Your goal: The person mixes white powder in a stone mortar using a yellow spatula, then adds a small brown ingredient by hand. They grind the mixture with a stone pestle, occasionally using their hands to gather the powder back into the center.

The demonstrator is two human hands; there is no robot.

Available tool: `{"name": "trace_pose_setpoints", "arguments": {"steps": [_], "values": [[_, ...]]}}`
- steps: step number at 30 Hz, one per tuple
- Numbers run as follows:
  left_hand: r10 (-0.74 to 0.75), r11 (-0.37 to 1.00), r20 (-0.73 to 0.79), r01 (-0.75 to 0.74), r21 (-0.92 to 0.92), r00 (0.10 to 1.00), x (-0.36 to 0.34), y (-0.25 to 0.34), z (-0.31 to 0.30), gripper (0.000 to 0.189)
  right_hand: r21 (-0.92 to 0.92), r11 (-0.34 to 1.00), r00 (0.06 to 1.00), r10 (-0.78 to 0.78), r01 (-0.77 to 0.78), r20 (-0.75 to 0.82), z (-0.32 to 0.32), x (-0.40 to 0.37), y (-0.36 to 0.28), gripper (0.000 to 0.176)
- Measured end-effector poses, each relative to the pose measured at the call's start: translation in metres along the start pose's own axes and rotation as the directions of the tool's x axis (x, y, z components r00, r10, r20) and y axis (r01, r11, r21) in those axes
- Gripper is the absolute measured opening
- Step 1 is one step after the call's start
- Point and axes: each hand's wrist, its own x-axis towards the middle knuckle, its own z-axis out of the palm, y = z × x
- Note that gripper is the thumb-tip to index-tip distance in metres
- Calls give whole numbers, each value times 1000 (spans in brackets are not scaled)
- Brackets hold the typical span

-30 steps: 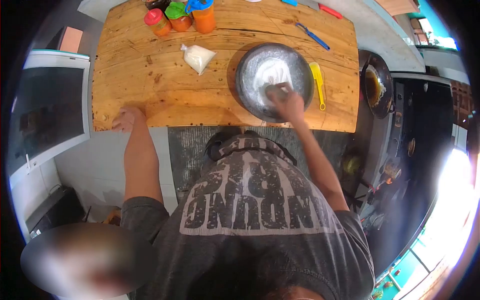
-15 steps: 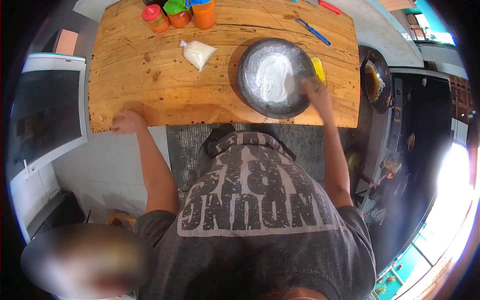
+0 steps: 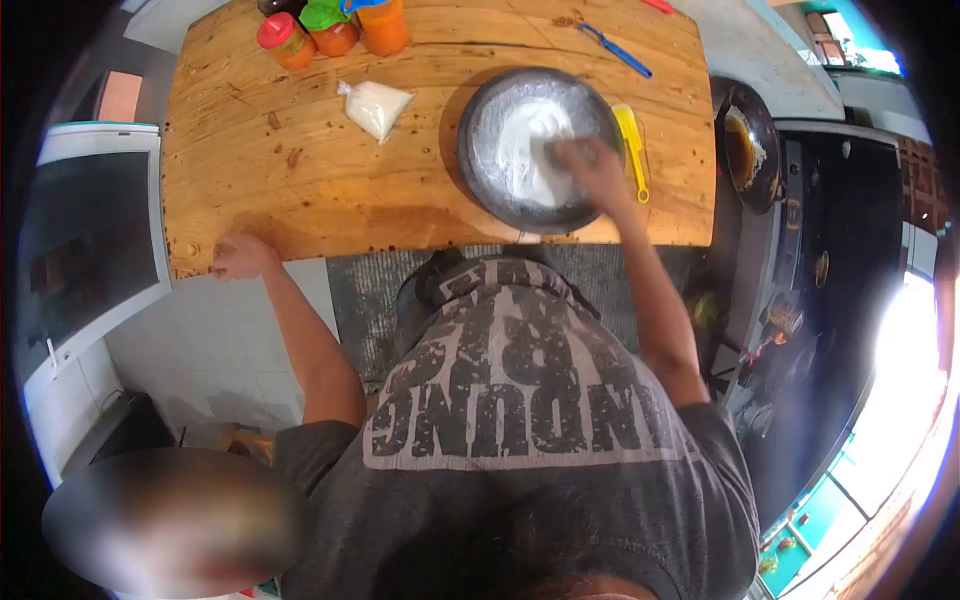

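Note:
A dark grey, shallow round bowl sits on the wooden table, with white powder spread over its inside. My right hand reaches over the bowl's right side, fingers bent down toward the powder. A blurred greyish shape shows at the fingertips, too smeared to name. At the table's near left corner, my left hand curls its fingers over the edge. Just right of the bowl lies a yellow-handled peeler-like tool. A tied plastic bag of white powder rests left of the bowl.
Jars with a red lid, a green lid and a blue lid stand at the far left. A blue-handled tool lies at the far right. Beyond the table's right edge, a wok holds brownish liquid.
My right hand has moved left, further over the powder, uncovering more of the yellow tool. The view has shifted slightly; my left hand stays at the table corner.

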Motion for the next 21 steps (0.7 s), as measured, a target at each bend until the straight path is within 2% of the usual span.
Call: {"name": "trace_pose_setpoints", "arguments": {"steps": [2, 4, 5, 8, 10, 11, 13, 14, 16, 17, 20, 21], "values": [[11, 999, -5, -12, -39, 1000, -3, 0, 4, 47, -192, 958, 967, -236, 214, -99, 18, -44, -3, 31], [64, 997, 6, -63, -54, 998, -1, -3, 4, 46, -354, 923, 979, -189, 151, -74, 32, -52, -12, 30], [32, 999, 2, -32, -12, 999, 0, -3, 6, 46, -432, 894, 983, -167, 121, -70, 36, -55, -16, 29], [-33, 998, -21, 34, 55, 999, 1, 2, 9, 44, -465, 880, 983, -160, 101, -91, 31, -5, -35, 33], [-18, 999, -34, 20, 37, 999, 2, -2, 9, 43, -271, 963, 1000, 4, -6, -5, 14, 21, -34, 37], [-16, 999, -21, 17, 38, 1000, -2, 1, 4, 43, -100, 994, 999, -50, 51, 5, 8, 29, -11, 35], [-14, 999, 2, 13, 29, 1000, -8, 13, -4, 43, -90, 996, 999, 16, -12, 46, 13, 2, -3, 34], [-21, 999, -5, 22, 38, 1000, -6, 14, -2, 43, -89, 995, 996, 47, -41, 71, 12, -14, -5, 34], [-30, 997, -12, 31, 74, 999, -3, 7, 3, 43, -457, 884, 988, -141, 97, -62, 38, -51, -32, 35], [-33, 995, -20, 35, 98, 999, 1, 3, 6, 43, -453, 869, 951, -284, 200, -125, 48, -50, -18, 36], [-21, 993, -30, 25, 112, 999, 7, -8, 15, 43, -500, 861, 966, -201, 95, -161, 45, -8, -26, 37], [0, 996, -28, 3, 86, 1000, 6, -12, 15, 43, -379, 924, 987, -107, 55, -117, 35, 5, -32, 38]]}}
